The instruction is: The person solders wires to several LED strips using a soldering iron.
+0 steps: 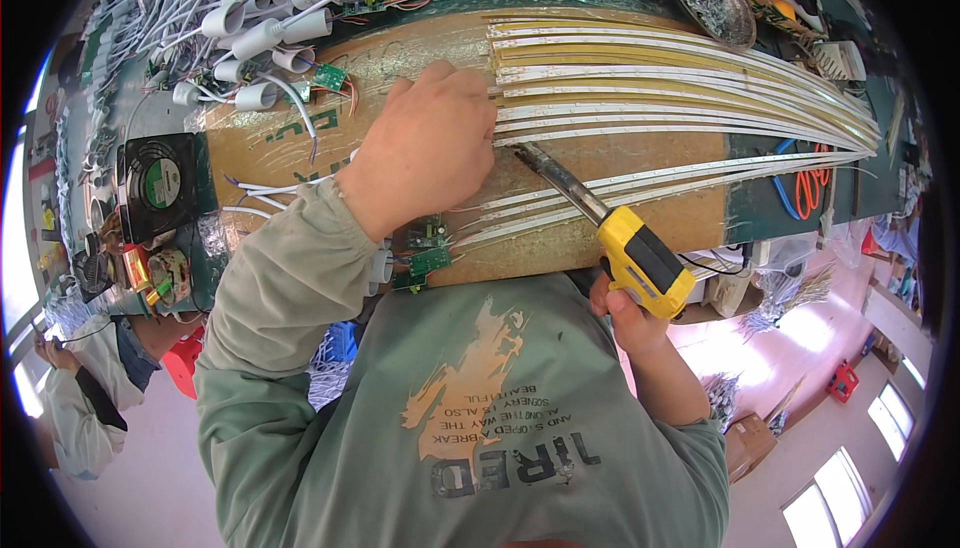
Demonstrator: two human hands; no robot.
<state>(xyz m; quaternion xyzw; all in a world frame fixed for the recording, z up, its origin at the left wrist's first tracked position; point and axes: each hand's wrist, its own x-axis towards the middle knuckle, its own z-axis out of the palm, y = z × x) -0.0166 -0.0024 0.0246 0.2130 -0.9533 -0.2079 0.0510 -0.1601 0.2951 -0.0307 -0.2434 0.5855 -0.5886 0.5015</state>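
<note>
Head view: one yellow-and-black, metal-barrelled soldering tool in the right hand, fingers closed round the handle; barrel slanting up-left over a brown cardboard sheet, dark tip just beside a spread of long, narrow white-and-yellowish strips. Left hand with curled fingers at the strips' left ends; fingertips hidden, cannot tell whether pinching anything. Nearer, separate narrow white strips, left ends near green circuit boards. Far left, square black fan; upper left, white cylindrical housings with cables.

White strips on brown board
</note>
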